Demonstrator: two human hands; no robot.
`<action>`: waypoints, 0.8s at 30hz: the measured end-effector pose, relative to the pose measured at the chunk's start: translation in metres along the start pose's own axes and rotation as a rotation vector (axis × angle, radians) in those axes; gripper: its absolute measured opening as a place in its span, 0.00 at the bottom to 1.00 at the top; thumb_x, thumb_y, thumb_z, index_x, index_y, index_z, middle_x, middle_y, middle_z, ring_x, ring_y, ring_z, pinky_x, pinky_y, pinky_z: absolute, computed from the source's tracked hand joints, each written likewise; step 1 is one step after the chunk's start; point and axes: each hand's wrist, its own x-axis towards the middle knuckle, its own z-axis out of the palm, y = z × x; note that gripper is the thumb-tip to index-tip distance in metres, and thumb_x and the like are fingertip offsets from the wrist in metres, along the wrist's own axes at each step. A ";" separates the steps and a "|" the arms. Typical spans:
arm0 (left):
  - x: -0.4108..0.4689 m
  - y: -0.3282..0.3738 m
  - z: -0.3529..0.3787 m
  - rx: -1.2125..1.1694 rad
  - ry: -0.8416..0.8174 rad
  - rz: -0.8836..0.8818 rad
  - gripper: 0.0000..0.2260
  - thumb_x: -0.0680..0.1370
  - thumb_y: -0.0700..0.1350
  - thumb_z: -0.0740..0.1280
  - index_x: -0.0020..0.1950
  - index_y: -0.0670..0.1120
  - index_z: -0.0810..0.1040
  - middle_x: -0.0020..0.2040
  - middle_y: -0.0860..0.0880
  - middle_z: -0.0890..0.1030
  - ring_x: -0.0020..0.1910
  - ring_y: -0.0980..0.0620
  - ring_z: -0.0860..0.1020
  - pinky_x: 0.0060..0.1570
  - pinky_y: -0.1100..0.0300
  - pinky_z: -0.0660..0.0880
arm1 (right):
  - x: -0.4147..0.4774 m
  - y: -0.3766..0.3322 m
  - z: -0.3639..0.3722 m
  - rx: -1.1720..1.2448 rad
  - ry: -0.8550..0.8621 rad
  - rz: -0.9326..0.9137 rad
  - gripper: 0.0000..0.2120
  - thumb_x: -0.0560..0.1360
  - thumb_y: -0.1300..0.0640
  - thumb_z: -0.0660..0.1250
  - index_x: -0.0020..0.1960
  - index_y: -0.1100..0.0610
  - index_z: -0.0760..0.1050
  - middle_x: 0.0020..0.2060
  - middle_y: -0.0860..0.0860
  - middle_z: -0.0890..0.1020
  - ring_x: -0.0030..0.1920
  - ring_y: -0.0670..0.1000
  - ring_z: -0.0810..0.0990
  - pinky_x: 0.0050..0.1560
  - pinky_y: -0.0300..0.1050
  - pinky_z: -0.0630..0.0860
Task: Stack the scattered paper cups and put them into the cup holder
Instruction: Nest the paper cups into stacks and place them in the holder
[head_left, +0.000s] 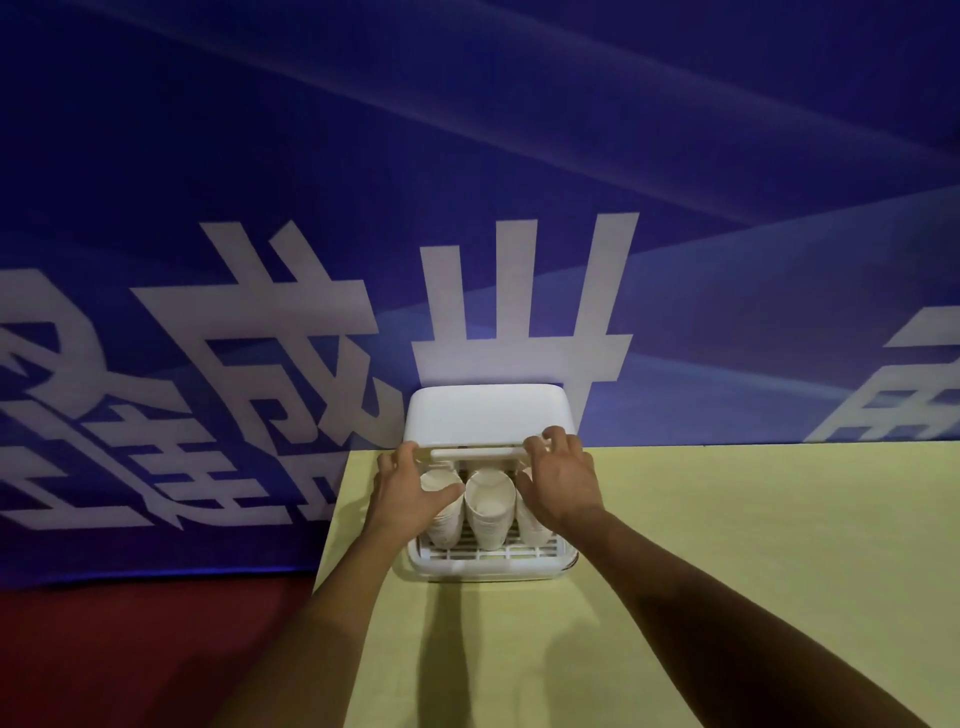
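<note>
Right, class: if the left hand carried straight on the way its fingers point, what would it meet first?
The cup holder's white lid; the left hand's fingers seem to grip its front edge.

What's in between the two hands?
In the head view, the lid handle and, below it, the middle stack of paper cups in the cup holder lie between the left hand and right hand.

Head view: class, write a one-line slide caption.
The left hand and right hand hold the raised lid of the cup holder on a yellow table, three paper cup stacks inside.
</note>
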 end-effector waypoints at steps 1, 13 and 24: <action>0.000 0.003 -0.001 0.015 -0.001 0.004 0.40 0.68 0.60 0.76 0.73 0.51 0.61 0.69 0.46 0.62 0.67 0.45 0.69 0.63 0.50 0.71 | 0.000 0.000 0.000 0.003 -0.009 0.003 0.20 0.80 0.46 0.59 0.69 0.52 0.68 0.69 0.54 0.67 0.68 0.57 0.66 0.64 0.52 0.68; -0.007 0.009 -0.001 0.098 0.062 0.015 0.26 0.76 0.56 0.70 0.71 0.49 0.66 0.70 0.44 0.65 0.67 0.42 0.69 0.64 0.50 0.71 | -0.019 0.001 0.000 0.021 -0.051 0.007 0.18 0.79 0.49 0.60 0.67 0.51 0.68 0.68 0.57 0.66 0.68 0.59 0.65 0.65 0.52 0.67; -0.014 0.018 0.003 0.139 0.065 0.100 0.19 0.77 0.53 0.69 0.67 0.52 0.73 0.68 0.50 0.69 0.64 0.48 0.69 0.63 0.53 0.71 | -0.030 0.001 0.005 -0.061 -0.100 -0.029 0.15 0.79 0.50 0.57 0.63 0.51 0.75 0.62 0.57 0.69 0.63 0.60 0.68 0.60 0.53 0.70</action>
